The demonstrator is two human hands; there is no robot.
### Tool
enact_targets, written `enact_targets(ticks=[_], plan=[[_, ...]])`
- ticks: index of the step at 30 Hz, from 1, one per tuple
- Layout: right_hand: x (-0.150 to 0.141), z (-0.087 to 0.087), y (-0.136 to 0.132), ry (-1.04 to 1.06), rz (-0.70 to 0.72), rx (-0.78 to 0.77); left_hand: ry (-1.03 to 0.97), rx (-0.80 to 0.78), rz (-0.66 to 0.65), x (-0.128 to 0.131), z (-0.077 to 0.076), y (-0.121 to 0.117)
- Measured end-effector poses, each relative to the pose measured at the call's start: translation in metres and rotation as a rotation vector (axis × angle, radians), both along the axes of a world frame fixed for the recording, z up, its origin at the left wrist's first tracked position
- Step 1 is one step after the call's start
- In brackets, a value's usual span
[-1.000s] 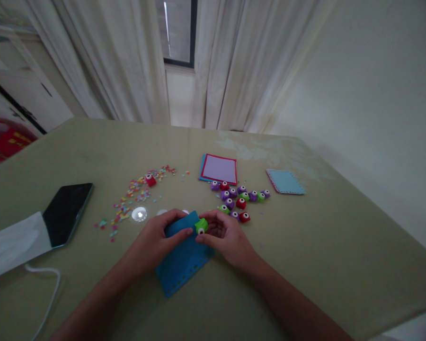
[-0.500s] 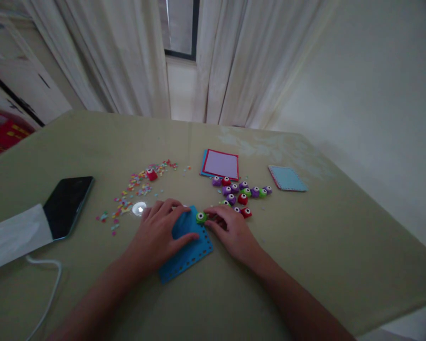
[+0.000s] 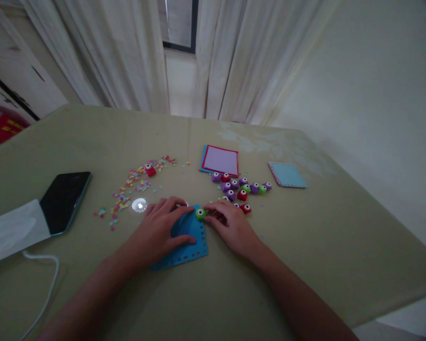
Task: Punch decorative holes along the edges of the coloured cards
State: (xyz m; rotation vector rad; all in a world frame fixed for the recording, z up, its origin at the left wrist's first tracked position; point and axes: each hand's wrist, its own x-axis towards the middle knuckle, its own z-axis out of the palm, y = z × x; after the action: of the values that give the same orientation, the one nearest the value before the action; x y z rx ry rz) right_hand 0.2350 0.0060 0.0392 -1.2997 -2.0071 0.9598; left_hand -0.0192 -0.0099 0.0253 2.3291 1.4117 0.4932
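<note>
Blue punched card [image 3: 186, 228], green one-eyed figure [image 3: 200, 214] at its corner

The left hand [image 3: 159, 230] lies spread over the card; the right hand [image 3: 233, 227] pinches the figure. Whether it is attached cannot be told; other one-eyed figures [image 3: 255, 188] lie loose beyond.

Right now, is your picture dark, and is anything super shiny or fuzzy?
Head view: dim overall, with the forearms shadowy; head view: bright glare on the round disc near the left hand; head view: fine detail a little soft, the green toy at the right hand included, but its eye shows.
</note>
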Motion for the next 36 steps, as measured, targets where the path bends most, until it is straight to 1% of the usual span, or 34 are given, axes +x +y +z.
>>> enact_targets(ticks=[5,9,14,22,32,36], plan=[[0.0016,0.0017,0.0007,0.01,0.042,0.004,-0.006,-0.008,0.001,-0.0008,0.0006,0.0003],[0.0011,-0.0013,-0.0001,0.009,0.017,0.015,0.002,-0.025,-0.015,-0.0006,0.0012,0.0002],[0.0017,-0.0041,-0.0004,0.018,0.017,0.008,0.002,-0.029,-0.033,-0.0001,0.0009,0.0013],[0.0028,-0.0011,0.0014,0.018,0.04,-0.003,0.003,-0.047,-0.023,-0.0002,0.0012,0.0012],[0.0036,0.0003,0.0016,0.029,0.041,-0.003,-0.012,-0.001,-0.022,-0.0008,-0.0032,0.0015],[0.0037,-0.0007,0.0007,0.056,0.033,-0.036,-0.015,-0.016,-0.026,-0.0008,-0.003,0.0012]])
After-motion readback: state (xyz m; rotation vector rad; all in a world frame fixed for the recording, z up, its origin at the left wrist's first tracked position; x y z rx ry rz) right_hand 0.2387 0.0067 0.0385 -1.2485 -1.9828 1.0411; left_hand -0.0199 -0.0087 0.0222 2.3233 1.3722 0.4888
